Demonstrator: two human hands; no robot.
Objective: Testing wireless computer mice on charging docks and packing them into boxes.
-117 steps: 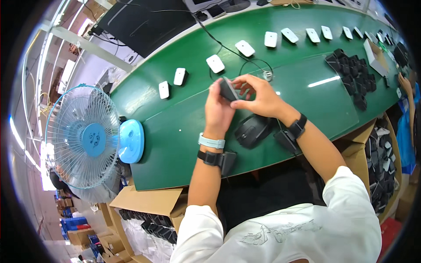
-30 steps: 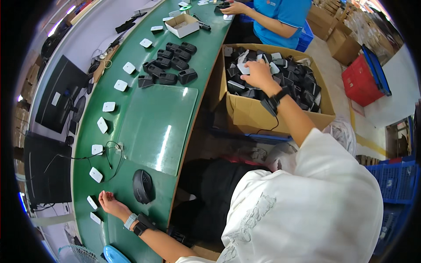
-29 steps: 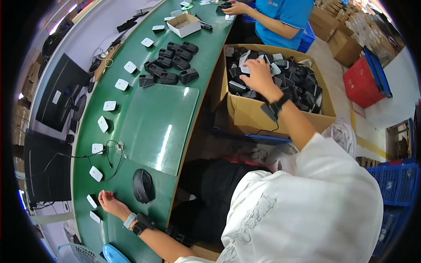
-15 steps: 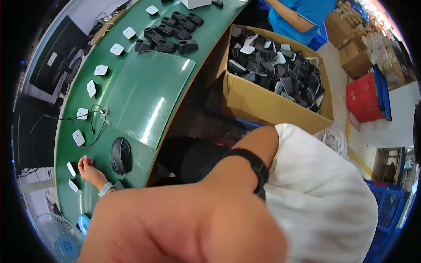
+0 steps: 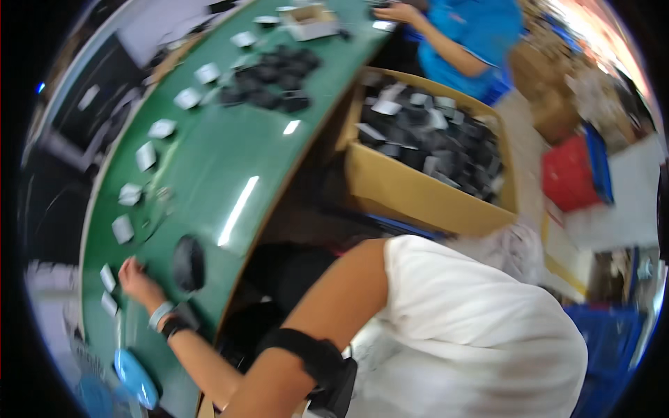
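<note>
Resting on the green table [image 5: 223, 150], my left hand [image 5: 141, 285] has loosely bent, blurred fingers, with nothing seen in them. Small white-topped blocks [image 5: 108, 277] stand just beyond its fingertips, and more form a row along the far side. To its right lies a black oblong case [image 5: 189, 263]. My right forearm folds back toward the lower edge, wearing a black strap with a black device [image 5: 333, 390]. Only a little of my right hand [image 5: 254, 397] shows past the strap; its fingers are out of sight.
A cardboard box [image 5: 432, 202] full of black and white pieces stands right of the table. Black devices [image 5: 272, 76] cluster farther up the table, near a small white box [image 5: 309, 26]. A co-worker in blue [image 5: 470, 35] is beyond. A light-blue oval object [image 5: 136, 378] lies lower left.
My right hand, large before the camera earlier, has dropped toward the lower edge, uncovering my left forearm. My left hand stays at about the same place. The view has shifted and blurred.
</note>
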